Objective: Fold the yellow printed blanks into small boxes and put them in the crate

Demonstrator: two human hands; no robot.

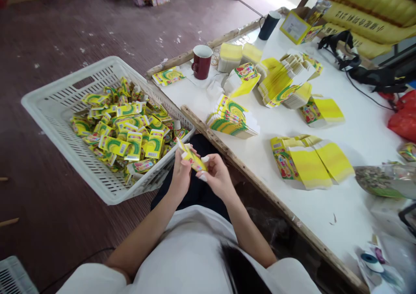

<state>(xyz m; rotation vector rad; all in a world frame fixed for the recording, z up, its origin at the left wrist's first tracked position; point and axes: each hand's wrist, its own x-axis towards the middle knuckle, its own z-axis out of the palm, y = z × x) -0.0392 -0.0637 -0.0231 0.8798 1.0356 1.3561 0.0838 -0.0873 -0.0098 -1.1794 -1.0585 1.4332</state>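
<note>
Over my lap, both hands hold one small yellow carton (194, 160) with green and red print. My left hand (180, 177) grips its left end, and the fingers of my right hand (218, 175) pinch the right end. One end of the carton shows a pale flap standing up. To the left, a white plastic basket (40, 95) holds a heap of similar yellow cartons (128, 127). On the table near my right hand stands a fanned stack of flat cartons (232, 118).
The white table (256, 166) has a raised wooden edge (247, 179). On it are more carton stacks (308, 159), a maroon mug (202, 62), a dark mug (269, 25), an open yellow box (297, 27) and a red bag (404, 118). Yellow sacks (367, 19) lie behind.
</note>
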